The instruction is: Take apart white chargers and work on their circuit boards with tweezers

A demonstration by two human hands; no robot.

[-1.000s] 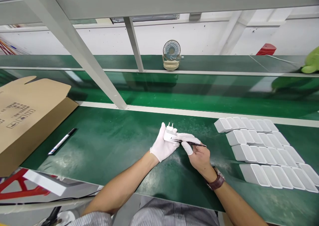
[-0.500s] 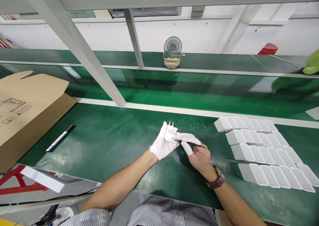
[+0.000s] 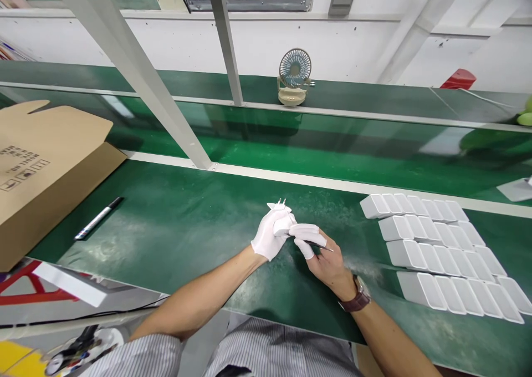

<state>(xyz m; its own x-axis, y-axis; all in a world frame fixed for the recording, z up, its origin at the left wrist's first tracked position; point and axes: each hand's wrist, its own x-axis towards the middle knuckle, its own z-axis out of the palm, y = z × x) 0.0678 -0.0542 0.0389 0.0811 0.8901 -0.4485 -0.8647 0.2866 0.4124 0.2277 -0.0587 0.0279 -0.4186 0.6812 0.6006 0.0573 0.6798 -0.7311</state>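
My left hand, in a white glove, is closed around a white two-pin plug adapter. The adapter's metal prongs point away from me, past my fingers. Close on its right is my right hand, with white covers on its fingers and a watch at the wrist. It pinches dark, thin tweezers, whose tip is at the near end of the adapter. My fingers partly hide that tip, so I cannot tell what it touches.
Several rows of white box-shaped cases stand on the right of the green table. A marker lies at left, beside a cardboard box. A slanted metal post rises behind; a small fan stands on the back shelf.
My left hand has turned the adapter slightly and its fingers close further over it. My right hand and the tweezers have shifted a little left. The camera view has tilted.
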